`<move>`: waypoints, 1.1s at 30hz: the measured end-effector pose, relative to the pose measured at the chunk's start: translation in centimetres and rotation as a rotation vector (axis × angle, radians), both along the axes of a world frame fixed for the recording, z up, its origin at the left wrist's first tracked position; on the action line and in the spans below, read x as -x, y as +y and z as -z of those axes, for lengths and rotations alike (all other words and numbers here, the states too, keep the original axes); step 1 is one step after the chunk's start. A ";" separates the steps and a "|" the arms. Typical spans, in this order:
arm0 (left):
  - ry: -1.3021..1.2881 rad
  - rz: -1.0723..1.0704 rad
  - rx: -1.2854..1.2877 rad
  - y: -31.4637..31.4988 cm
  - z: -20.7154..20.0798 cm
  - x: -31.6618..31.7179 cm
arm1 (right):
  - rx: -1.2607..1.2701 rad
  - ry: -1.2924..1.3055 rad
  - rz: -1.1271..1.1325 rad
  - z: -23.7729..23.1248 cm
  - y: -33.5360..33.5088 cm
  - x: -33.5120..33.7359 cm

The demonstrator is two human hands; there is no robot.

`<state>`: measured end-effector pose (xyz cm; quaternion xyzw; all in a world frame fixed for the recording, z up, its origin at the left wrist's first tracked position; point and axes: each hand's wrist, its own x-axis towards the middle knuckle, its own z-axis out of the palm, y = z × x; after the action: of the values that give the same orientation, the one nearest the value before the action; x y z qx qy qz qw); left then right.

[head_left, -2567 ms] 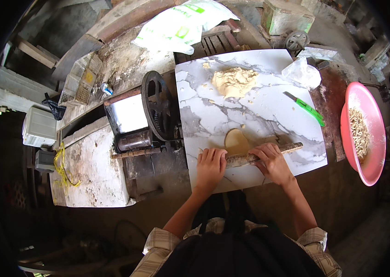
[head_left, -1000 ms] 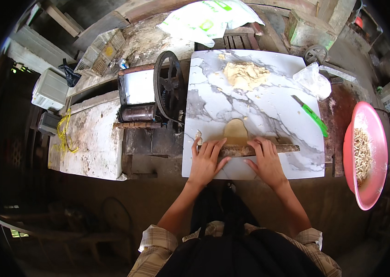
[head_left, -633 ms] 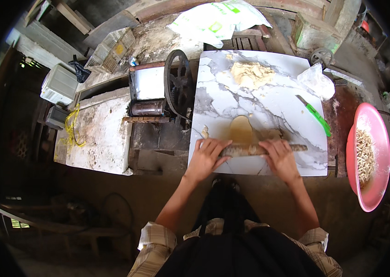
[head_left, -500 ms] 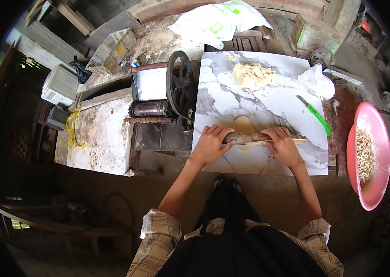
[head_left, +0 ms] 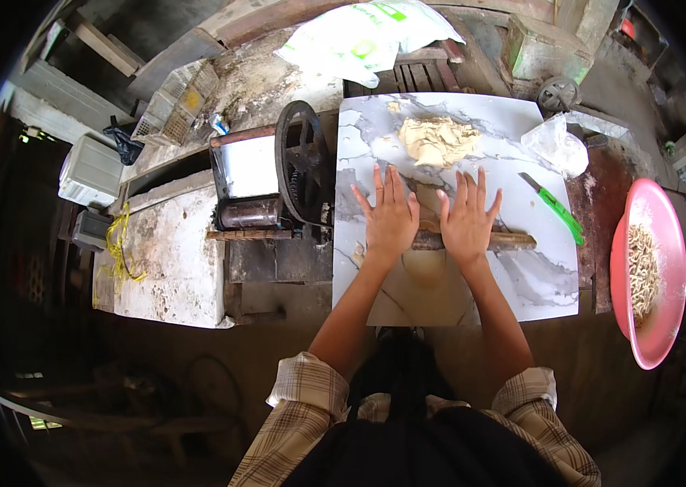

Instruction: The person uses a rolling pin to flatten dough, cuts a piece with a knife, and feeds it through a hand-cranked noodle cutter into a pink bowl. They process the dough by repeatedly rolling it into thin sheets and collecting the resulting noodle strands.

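Note:
My left hand (head_left: 391, 219) and my right hand (head_left: 468, 217) lie stretched out, fingers spread and pointing away from me. Beneath their palms is a wooden rolling pin (head_left: 513, 241), its right end showing past my right hand; its left end is hidden. A thin flattened piece of dough (head_left: 425, 272) lies on the marble-patterned board (head_left: 533, 284), partly covered by the pin and hands. Beyond my fingertips sits a rough lump of pale dough (head_left: 438, 140). A green-handled knife (head_left: 555, 208) rests to the right of my right hand.
Left of the board stands a hand-cranked roller machine (head_left: 258, 213) with a large wheel. A pink basin (head_left: 671, 329) holding short dough strips is at the right. A clear plastic bag (head_left: 558, 148) lies at the board's far right corner, and a white sack (head_left: 371, 40) lies behind.
Both hands have gone from gripping the rolling pin with curled fingers to lying flat over it, reaching farther forward and with fingers spread. More of the flattened dough shows on the near side.

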<state>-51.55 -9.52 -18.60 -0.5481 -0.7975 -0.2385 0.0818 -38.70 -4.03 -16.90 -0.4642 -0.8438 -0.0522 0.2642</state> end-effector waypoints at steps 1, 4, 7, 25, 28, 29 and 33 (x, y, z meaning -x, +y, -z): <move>-0.032 -0.011 0.039 0.1 0.2 0.3 | -0.019 -0.034 0.002 0.0 0.2 0.3; -0.031 0.078 0.007 -2.3 0.0 -1.7 | 0.034 -0.082 -0.018 0.6 -1.2 -1.3; -0.039 0.087 0.045 -5.1 -0.3 -3.0 | 0.093 -0.147 -0.058 0.3 -4.2 -2.9; 0.062 0.127 -0.072 -3.0 -0.1 -1.7 | 0.032 -0.027 -0.094 1.5 -1.8 -1.4; -0.137 0.146 -0.053 -0.8 -1.1 -0.4 | 0.034 0.052 -0.147 0.8 0.5 -0.4; -0.033 0.146 -0.149 -1.1 -0.7 0.0 | 0.070 0.089 -0.185 0.6 0.3 -0.6; -0.118 0.168 -0.112 -3.6 -0.6 0.5 | 0.036 0.076 -0.198 0.9 0.2 -2.8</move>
<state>-52.09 -13.08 -18.03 -0.5925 -0.7377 -0.3204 0.0450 -35.88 -3.85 -17.84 -0.3848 -0.8758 0.0067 0.2914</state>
